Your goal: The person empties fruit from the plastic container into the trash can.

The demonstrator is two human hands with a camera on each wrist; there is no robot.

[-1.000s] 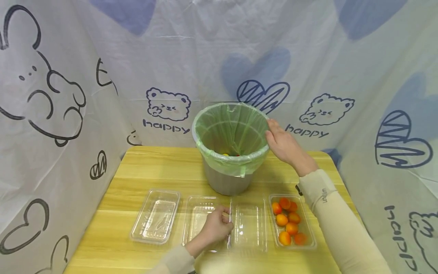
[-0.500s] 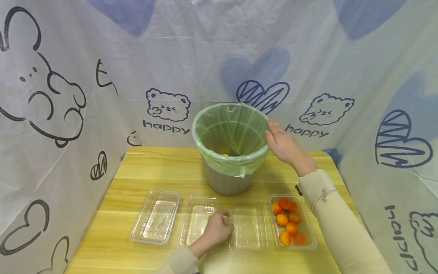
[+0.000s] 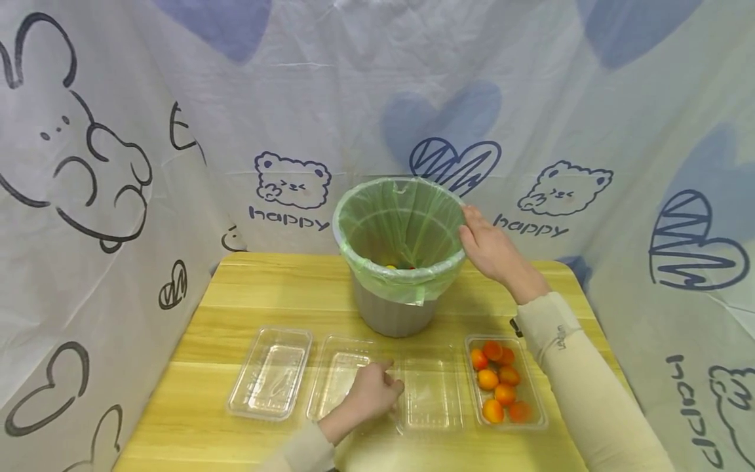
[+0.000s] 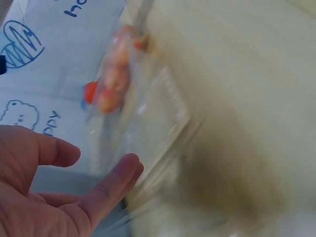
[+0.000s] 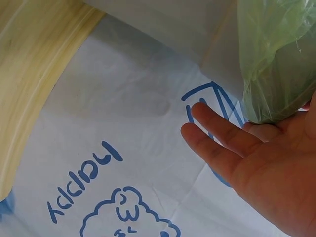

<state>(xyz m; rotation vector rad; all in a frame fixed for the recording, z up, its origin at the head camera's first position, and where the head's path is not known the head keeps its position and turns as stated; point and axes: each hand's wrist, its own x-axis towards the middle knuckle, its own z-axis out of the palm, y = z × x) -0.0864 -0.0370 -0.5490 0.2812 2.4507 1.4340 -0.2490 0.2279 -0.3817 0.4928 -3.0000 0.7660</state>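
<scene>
My left hand [image 3: 373, 392] is over the inner edges of two clear plastic trays, the left tray [image 3: 337, 380] and the right tray [image 3: 433, 393]. In the left wrist view its thumb and fingers [image 4: 111, 185] stand apart with nothing between them; whether a fingertip touches a tray I cannot tell. My right hand [image 3: 492, 249] rests against the right rim of a grey bin [image 3: 392, 314] lined with a green bag [image 3: 407, 216]. Its fingers [image 5: 222, 133] are extended in the right wrist view, and the thumb side is by the bag.
At the right stands a clear tray [image 3: 537, 416] with several small orange fruits [image 3: 504, 394]. Another clear tray [image 3: 271, 373] lies at the left. Small yellow and red items show at the bottom inside the bin. Printed white cloth [image 3: 366, 98] surrounds the wooden table [image 3: 265, 282].
The tray under my left hand has slid slightly left, and its right neighbour appears to have shifted a little right. My left fingers have loosened. My right hand has stayed on the bin rim.
</scene>
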